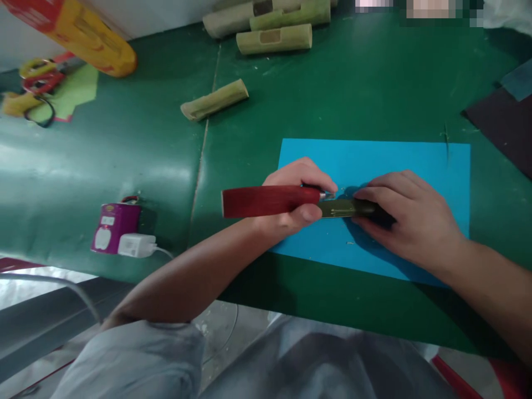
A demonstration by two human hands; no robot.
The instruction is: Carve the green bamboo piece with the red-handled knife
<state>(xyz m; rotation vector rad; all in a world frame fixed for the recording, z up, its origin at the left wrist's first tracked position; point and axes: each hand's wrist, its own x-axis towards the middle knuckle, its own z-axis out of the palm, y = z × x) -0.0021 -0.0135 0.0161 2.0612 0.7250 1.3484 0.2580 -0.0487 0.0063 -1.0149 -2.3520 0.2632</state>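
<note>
"What takes up the most room?"

"The green table (357, 100). Next comes the blue sheet (409, 158), lying flat in front of the person, with both hands over it."

"And after that?"

"A yellow-and-red container (89, 36), slanting in at the far left corner, and a dark sheet (501, 122) at the right edge."

"Now the hands. How are the fingers?"

"The right hand (415, 213) has its thumb and fingers brought together on the right end of a narrow green piece. The left hand (288, 173) is closed about a tool, its forefinger above and its thumb below, near the piece's left end. I can't make out the other left fingers."

"What else is of middling size?"

"Three bamboo tubes (274, 40) lie near one another at the back, two with a brownish patch. A shorter bamboo tube (215, 100) lies apart from them, nearer the hands."

"And that tool?"

"The red-handled tool (270, 201) points right, its metal tip (327, 195) just beside the piece. I can't tell whether they touch."

"Anything at left?"

"Scissors (44, 80) by a yellow-green paper (85, 91), then a purple socket block (120, 221) with a white plug (136, 245) against it."

"Where exactly is the piece?"

"The narrow green piece (346, 209) is between the hands, over the blue sheet."

"The smallest?"

"Pale bits (349, 243) on that sheet."
</note>
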